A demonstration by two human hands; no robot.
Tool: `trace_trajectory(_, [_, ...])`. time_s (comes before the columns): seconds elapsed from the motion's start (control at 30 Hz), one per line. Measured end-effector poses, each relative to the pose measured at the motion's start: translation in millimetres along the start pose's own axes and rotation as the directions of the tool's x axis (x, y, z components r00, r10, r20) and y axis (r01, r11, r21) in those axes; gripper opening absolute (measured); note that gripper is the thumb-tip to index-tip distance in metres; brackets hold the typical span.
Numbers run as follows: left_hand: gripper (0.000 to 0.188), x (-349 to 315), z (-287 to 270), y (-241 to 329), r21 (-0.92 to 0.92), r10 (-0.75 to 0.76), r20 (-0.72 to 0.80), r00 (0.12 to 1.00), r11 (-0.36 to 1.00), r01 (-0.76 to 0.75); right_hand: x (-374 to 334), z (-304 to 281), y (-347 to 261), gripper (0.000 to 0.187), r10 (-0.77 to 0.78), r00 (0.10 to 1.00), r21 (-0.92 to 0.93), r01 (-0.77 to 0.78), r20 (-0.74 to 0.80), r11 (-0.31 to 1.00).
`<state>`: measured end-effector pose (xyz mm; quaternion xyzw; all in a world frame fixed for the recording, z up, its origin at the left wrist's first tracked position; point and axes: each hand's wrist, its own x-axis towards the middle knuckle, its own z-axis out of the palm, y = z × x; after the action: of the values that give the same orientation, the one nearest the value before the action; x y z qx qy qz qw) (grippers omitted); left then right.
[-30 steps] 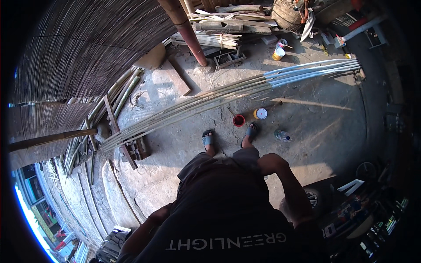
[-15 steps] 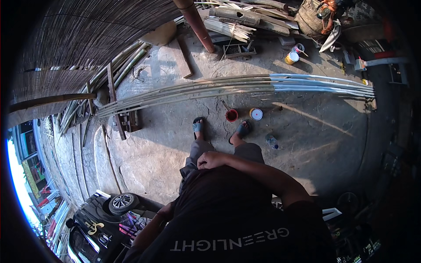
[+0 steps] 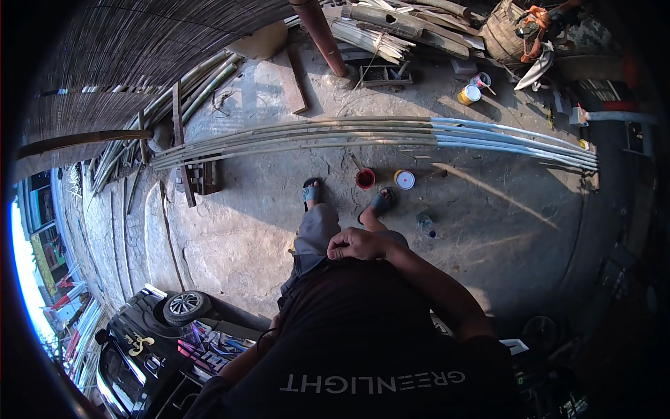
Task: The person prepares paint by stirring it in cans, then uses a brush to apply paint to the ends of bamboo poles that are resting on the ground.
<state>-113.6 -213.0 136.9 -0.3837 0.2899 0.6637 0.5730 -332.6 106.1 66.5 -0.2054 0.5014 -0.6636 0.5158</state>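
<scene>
My right hand (image 3: 357,244) is held in front of my waist, over my grey-clad thigh, with its fingers curled in; whether anything is inside them is hidden. Down at my left side, my left hand (image 3: 271,334) is mostly hidden by my dark shirt, and its fingers do not show. Ahead of my sandalled feet lie several long bamboo poles (image 3: 307,137), side by side, their right parts painted pale blue-white. Between the poles and my feet stand a red pot (image 3: 365,179) with a brush beside it and a white-lidded paint can (image 3: 404,179).
A clear plastic bottle (image 3: 426,225) lies by my right foot. A wooden support (image 3: 202,176) sits under the poles' left part. Farther off are a yellow can (image 3: 469,95), a post (image 3: 322,42) and stacked bamboo pieces (image 3: 384,28). A black vehicle (image 3: 143,342) stands behind left.
My right hand has risen off my lap and shifted a little right and forward. My left thigh shows more, and my body has turned slightly.
</scene>
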Motion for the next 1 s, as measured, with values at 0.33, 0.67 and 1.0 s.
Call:
trace_trajectory(0.33, [0.043, 15.4, -8.2, 60.0, 0.122, -0.046, 0.068, 0.997, 0.992, 0.037, -56.4, -11.1, -1.2, 0.030, -0.028, 0.977, -0.247, -0.026, -0.213, 0.969])
trace_trajectory(0.67, [0.042, 15.1, -32.8, 104.4, 0.092, -0.127, 0.136, 0.982, 0.989, 0.115, -111.2, 32.0, 65.1, 0.030, 0.249, 0.673, -0.170, -0.492, -0.696, 0.854])
trace_trajectory(1.0, [0.051, -38.3, -81.1, 136.5, 0.007, -0.047, 0.173, 0.984, 0.999, 0.047, -64.9, 76.8, 70.3, 0.033, 0.442, 0.510, 0.162, -0.503, -0.738, 0.849])
